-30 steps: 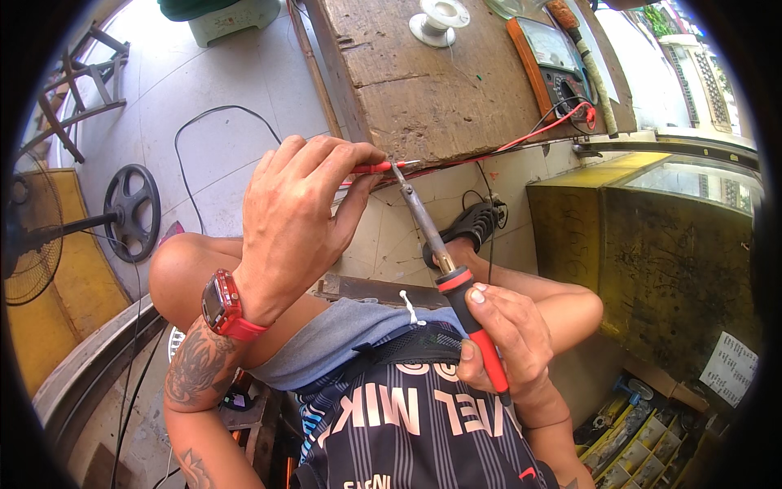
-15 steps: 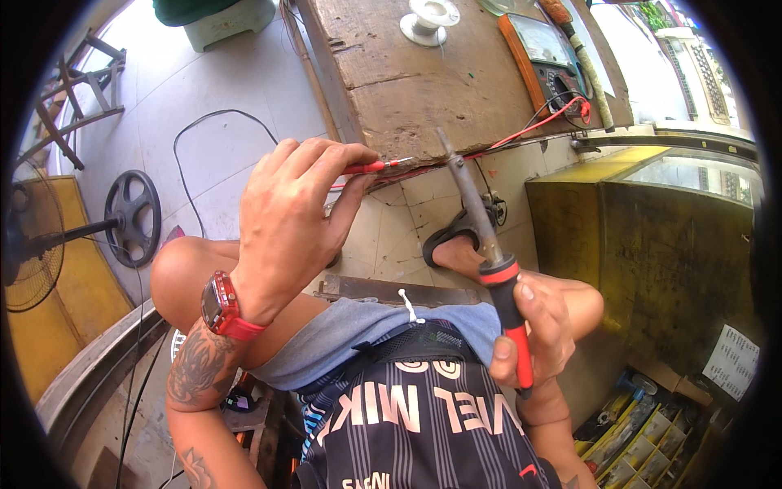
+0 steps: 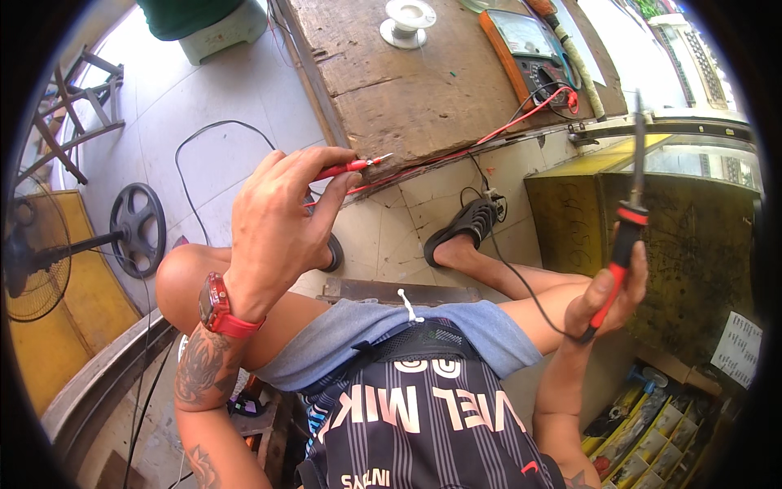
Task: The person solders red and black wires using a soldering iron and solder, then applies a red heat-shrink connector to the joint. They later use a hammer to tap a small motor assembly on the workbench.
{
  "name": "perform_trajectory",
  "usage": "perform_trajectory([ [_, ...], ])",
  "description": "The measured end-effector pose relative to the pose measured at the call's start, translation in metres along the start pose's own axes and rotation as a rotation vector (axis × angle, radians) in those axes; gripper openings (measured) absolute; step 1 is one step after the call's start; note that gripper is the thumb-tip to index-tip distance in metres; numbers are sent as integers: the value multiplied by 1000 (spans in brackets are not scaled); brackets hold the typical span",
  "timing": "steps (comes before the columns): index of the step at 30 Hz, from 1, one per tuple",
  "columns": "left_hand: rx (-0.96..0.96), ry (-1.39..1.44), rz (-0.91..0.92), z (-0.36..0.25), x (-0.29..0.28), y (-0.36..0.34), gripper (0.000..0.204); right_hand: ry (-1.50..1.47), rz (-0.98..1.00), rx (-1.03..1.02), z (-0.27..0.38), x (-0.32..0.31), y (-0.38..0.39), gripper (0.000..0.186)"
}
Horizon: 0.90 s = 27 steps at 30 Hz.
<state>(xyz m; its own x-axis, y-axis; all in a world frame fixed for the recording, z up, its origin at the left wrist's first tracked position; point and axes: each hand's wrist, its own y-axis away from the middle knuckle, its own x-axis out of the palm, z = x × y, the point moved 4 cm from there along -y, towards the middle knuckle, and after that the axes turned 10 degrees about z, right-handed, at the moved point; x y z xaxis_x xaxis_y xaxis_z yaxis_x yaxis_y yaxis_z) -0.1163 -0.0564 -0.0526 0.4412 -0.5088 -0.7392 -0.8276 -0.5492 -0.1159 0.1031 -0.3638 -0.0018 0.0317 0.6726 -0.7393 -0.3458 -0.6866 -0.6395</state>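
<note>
My left hand [image 3: 281, 224] pinches a red test probe [image 3: 346, 169] between thumb and fingers, its bare metal end pointing right by the near edge of the wooden table [image 3: 383, 106]. Off to the right, my right hand [image 3: 611, 289] is closed round the black and red handle of a soldering iron [image 3: 626, 244]. The iron's long metal shaft points up and away, apart from the probe. A red lead runs along the table edge to the analog multimeter [image 3: 529, 61], which lies at the table's right side.
A white spool [image 3: 407, 23] of wire stands on the table. A wooden-handled tool [image 3: 574, 61] lies beside the meter. Yellow-edged cabinet [image 3: 635, 220] at right, parts tray [image 3: 652, 432] below it. A fan [image 3: 37, 244] stands at left. The iron's cord [image 3: 521, 281] crosses my leg.
My right hand has carried the soldering iron to the right, away from the probe, and the iron now stands more upright. My left hand still holds the probe, shifted slightly left.
</note>
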Motion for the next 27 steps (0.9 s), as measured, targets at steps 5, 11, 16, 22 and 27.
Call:
perform_trajectory([
  [5, -59, 93, 15, 3, 2, 0, 20, -50, -90, 349, -72, 5, -14, 37],
  [11, -122, 260, 29, -2, 0, -12, 19, 88, 359, 411, -196, 61, 9, 29],
  [16, -207, 351, 38, 0, 2, -24, 20, -36, 707, 495, -308, 165, 80, 37],
  [22, -303, 346, 64, 1, 0, -29, 20, 2, 860, 635, -384, 270, 153, 30],
  [27, -421, 464, 131, 6, -2, -33, 23, 17, 824, 975, -431, 334, 222, 36],
])
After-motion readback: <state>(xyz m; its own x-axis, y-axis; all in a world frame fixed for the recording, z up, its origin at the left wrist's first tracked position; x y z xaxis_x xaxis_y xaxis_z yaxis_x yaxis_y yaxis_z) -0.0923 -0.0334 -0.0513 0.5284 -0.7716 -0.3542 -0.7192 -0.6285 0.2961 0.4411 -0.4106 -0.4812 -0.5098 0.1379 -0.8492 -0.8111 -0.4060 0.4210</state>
